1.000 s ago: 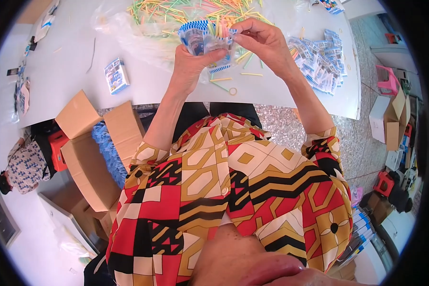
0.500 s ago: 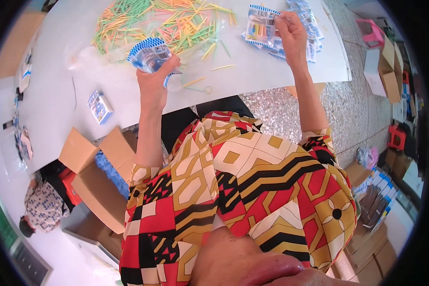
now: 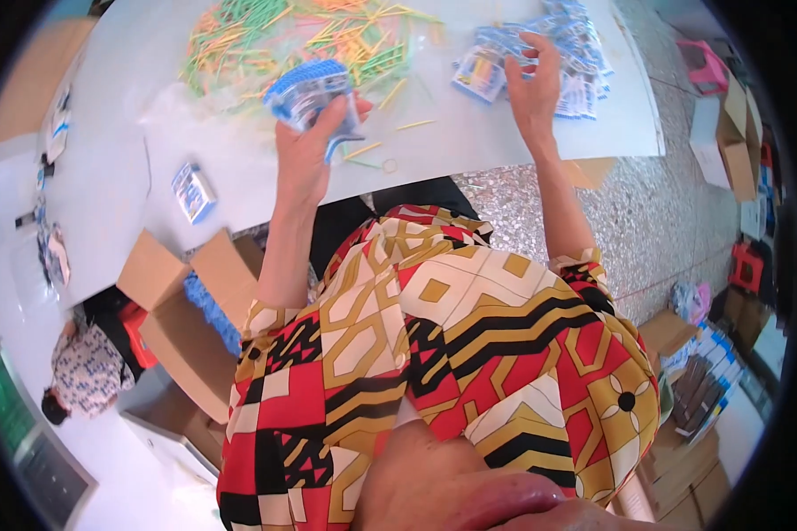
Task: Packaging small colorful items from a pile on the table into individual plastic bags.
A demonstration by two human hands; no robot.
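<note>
My left hand [image 3: 313,147] grips a bundle of blue-edged clear packets [image 3: 308,88] above the white table [image 3: 452,142]. Behind it lies a heap of green, yellow and orange sticks [image 3: 301,40]. My right hand [image 3: 531,84] is spread over the table to the right, fingers apart, beside a filled blue packet [image 3: 480,71] that lies at the edge of a pile of such packets [image 3: 576,53]. I cannot tell whether the fingertips still touch that packet. A few loose sticks [image 3: 376,150] lie between my hands.
One small blue packet [image 3: 191,190] lies alone on the table's left part. An open cardboard box [image 3: 195,310] with blue contents stands on the floor at my left. Another person [image 3: 80,372] sits at far left. More boxes [image 3: 682,425] stand at lower right.
My right hand carried a filled packet to the right and set it by the pile. My left hand stayed on its bundle of packets.
</note>
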